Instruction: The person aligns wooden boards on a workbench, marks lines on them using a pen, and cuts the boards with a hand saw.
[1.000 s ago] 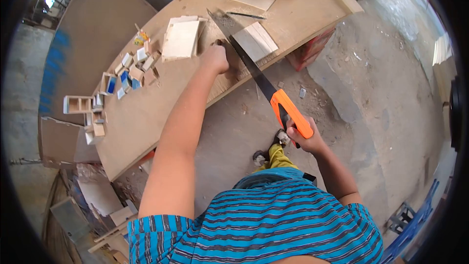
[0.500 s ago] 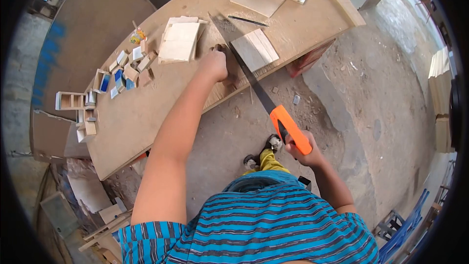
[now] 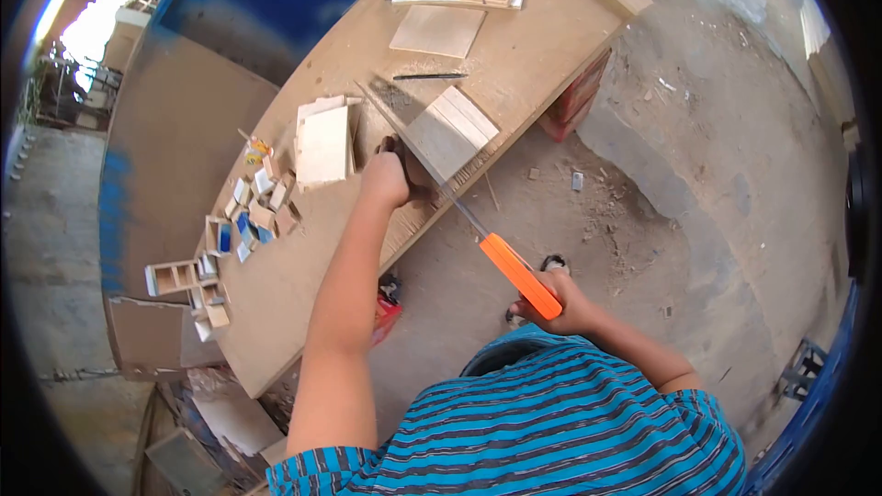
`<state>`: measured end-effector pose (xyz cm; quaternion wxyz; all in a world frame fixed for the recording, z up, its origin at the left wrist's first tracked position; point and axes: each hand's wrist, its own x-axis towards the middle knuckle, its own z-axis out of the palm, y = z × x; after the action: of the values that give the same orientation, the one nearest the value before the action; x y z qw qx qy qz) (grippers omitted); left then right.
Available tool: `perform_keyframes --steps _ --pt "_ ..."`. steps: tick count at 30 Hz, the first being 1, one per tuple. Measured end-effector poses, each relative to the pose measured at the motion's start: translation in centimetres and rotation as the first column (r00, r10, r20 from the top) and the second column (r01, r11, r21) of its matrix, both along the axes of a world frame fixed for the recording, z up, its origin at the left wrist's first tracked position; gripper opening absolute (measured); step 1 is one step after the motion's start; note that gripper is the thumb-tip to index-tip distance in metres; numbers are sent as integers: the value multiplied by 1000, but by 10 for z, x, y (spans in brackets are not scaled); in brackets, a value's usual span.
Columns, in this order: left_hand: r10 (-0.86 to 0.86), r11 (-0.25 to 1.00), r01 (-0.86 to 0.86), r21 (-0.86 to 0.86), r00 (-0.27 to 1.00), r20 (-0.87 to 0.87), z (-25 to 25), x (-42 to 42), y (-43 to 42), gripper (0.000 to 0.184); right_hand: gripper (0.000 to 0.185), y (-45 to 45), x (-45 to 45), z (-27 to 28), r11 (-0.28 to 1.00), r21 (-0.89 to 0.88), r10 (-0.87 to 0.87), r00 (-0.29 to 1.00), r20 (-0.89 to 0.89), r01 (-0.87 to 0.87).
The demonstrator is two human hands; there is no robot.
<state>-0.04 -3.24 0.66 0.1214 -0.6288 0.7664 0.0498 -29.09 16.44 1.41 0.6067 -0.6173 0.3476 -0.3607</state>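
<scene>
Right hand [image 3: 571, 306] wrapped round orange-handled steel handsaw [image 3: 501, 258], left hand [image 3: 386, 176] (grip not discernible) near pale rectangular wooden board [image 3: 450, 135].

1. Saw handle [image 3: 521, 276], four o'clock: smooth plastic.
2. Saw blade [image 3: 448, 194], nearly edge-on: apparently metal.
3. Board [image 3: 450, 133], twelve o'clock: matt wood.
4. Bench [image 3: 303, 257]: wood, rough-edged.
5. Shirt [image 3: 551, 422], five o'clock: matt cloth.
6. Floor [image 3: 698, 239], three o'clock: rough, dusty.

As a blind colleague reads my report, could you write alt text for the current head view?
A person's right hand grips an orange-handled handsaw, its blade extending over a workbench beside flat wood; the left hand is close on the blade's other side. Small wooden blocks lie further left.
</scene>
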Motion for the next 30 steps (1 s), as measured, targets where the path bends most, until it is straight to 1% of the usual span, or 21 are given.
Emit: perform_keyframes --steps 5,6,9,10,12,13,14,15,16,17,18,21,22,24,26,28,30 --pt "26 998 -23 51 999 -43 15 -9 2 112 27 -4 -6 1 999 26 29 999 24 -30" --pt "-8 998 11 65 999 -41 19 -11 2 111 26 -6 -6 3 999 -30 44 998 39 -43" --pt "-49 998 47 -32 996 -69 5 -1 2 108 24 -20 4 -5 999 41 11 999 44 -13" --pt "-38 999 37 -30 998 -41 -2 2 1 108 21 -27 12 -6 993 119 -32 995 91 21" --pt "-18 999 18 -35 1000 11 -11 6 -3 108 21 -36 24 -9 995 86 -49 998 44 45" --pt "-28 1000 29 -13 999 17 -7 3 -2 108 20 -38 27 -10 996 66 -59 998 22 57" --pt "-42 999 42 10 999 24 -1 -1 -2 108 23 -35 24 -12 996 88 -19 999 -27 21" --pt "-56 998 55 33 998 33 4 -3 -3 108 24 -27 17 -12 997 73 -12 1000 -4 12" --pt "-83 997 83 -4 996 12 -7 6 -5 108 24 -17 9 -9 999 55 -5 1000 22 4" --pt "-112 993 111 -43 994 -7 -29 21 -8 108 25 -10 6 -6 999 34 0 999 47 -2" --pt "-141 987 138 -81 990 -27 -40 30 -11 108 26 -7 9 -4 998 -7 -55 996 68 55" --pt "-21 1000 20 -17 997 -70 -12 13 -3 102 28 -28 22 -23 998 54 -36 999 -38 38" --pt "-32 998 29 -54 998 -58 -15 14 -1 102 30 -46 34 -16 989 122 -92 994 60 84" --pt "-49 990 44 -135 998 -35 -28 21 -2 100 30 -60 52 -21 994 55 -101 993 56 98" --pt "-160 985 161 -54 987 13 -46 31 -17 104 27 -58 54 -19 996 9 -91 995 28 91" --pt "-192 981 192 8 981 22 -51 33 -20 109 25 -38 44 -22 994 14 -105 993 63 104" --pt "-153 987 152 43 988 15 -11 11 -7 115 25 -17 34 -25 993 -2 -117 990 84 117"
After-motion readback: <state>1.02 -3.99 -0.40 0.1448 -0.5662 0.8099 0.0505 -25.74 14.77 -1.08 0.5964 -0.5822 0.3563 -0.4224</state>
